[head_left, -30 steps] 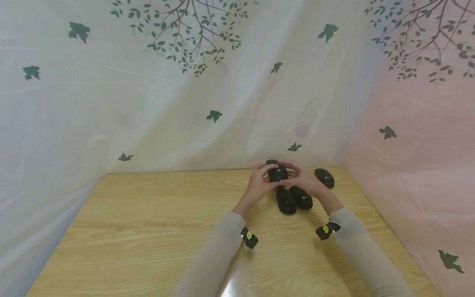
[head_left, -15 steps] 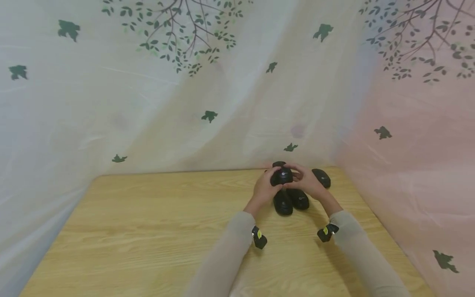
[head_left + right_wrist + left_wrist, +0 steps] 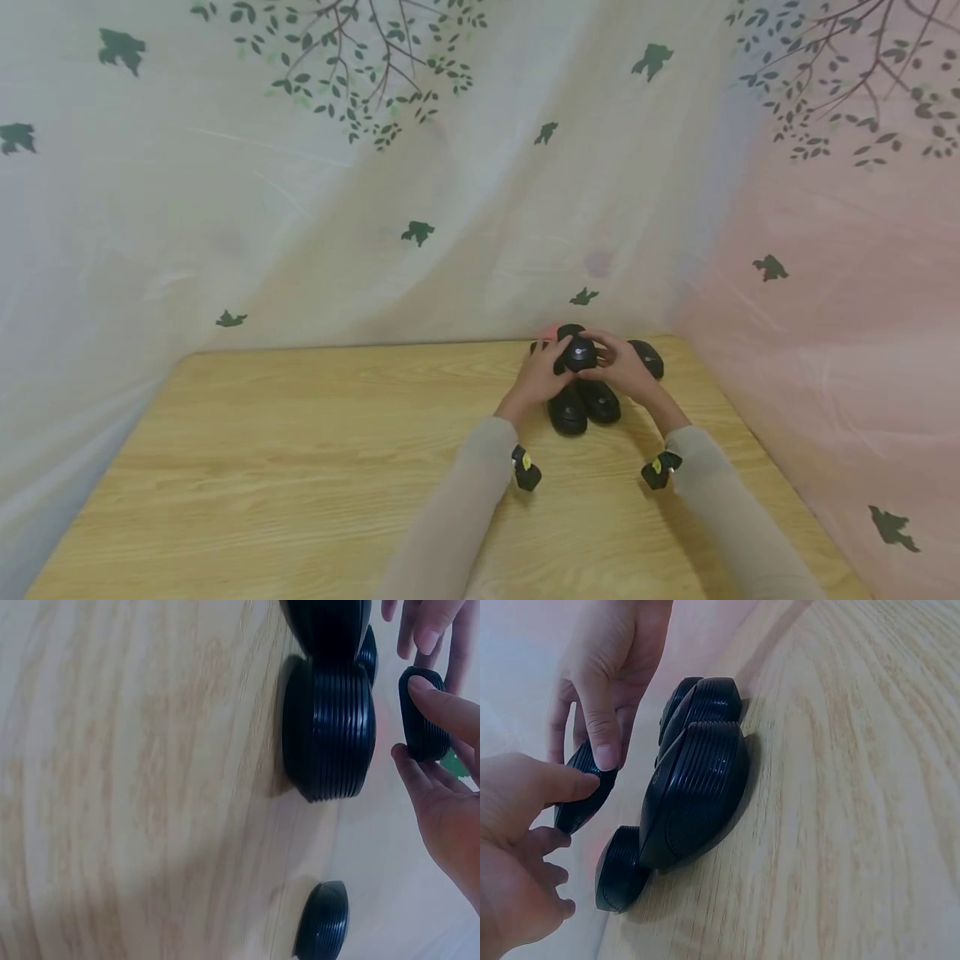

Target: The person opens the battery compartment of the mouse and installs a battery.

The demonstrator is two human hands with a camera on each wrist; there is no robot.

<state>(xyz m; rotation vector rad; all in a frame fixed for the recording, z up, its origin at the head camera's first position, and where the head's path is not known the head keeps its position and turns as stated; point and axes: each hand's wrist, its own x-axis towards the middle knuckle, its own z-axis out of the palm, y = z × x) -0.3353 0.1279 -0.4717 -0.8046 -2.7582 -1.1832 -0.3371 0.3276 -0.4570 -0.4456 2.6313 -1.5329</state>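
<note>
In the head view my left hand (image 3: 538, 377) and my right hand (image 3: 628, 372) meet around a black computer mouse (image 3: 580, 353) above the table's back part. The left wrist view has my left thumb over this mouse (image 3: 585, 799) and the right thumb against its edge. My right thumb and fingers pinch its sides in the right wrist view. Under and in front of the hands, two more black mice (image 3: 567, 412) (image 3: 602, 403) lie side by side. Another mouse (image 3: 572, 330) shows behind the held one, partly hidden.
A separate black mouse (image 3: 648, 358) lies right of the right hand. The wooden table (image 3: 315, 450) ends against a hanging printed cloth (image 3: 360, 250), which also closes the right side. A small red patch (image 3: 550, 332) shows behind the left hand.
Both hands with the mouse have shifted slightly right over the table, the left one most. The mouse's front logo faces the head camera more clearly. The head view has turned slightly.
</note>
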